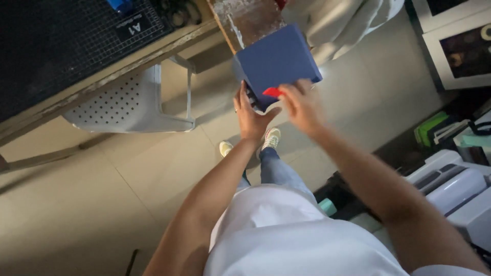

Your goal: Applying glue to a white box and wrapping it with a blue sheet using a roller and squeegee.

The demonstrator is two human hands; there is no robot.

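Observation:
I hold a dark blue flat box or book (pixel 276 61) out in front of me, above the tiled floor. My left hand (pixel 250 115) grips its lower left corner from underneath, fingers curled up the edge. My right hand (pixel 303 105) rests on the lower edge of the blue cover and pinches a small red object (pixel 272 92) against it. The red thing is blurred, so I cannot tell what it is. Below, my legs in jeans and pale shoes (pixel 271 139) stand on the floor.
A workbench with a black grid cutting mat (pixel 61 41) runs along the upper left, with a white perforated plastic chair (pixel 128 102) tucked under it. White machines (pixel 460 189) and green items crowd the right side. Crumpled white cloth (pixel 348 20) lies at the top.

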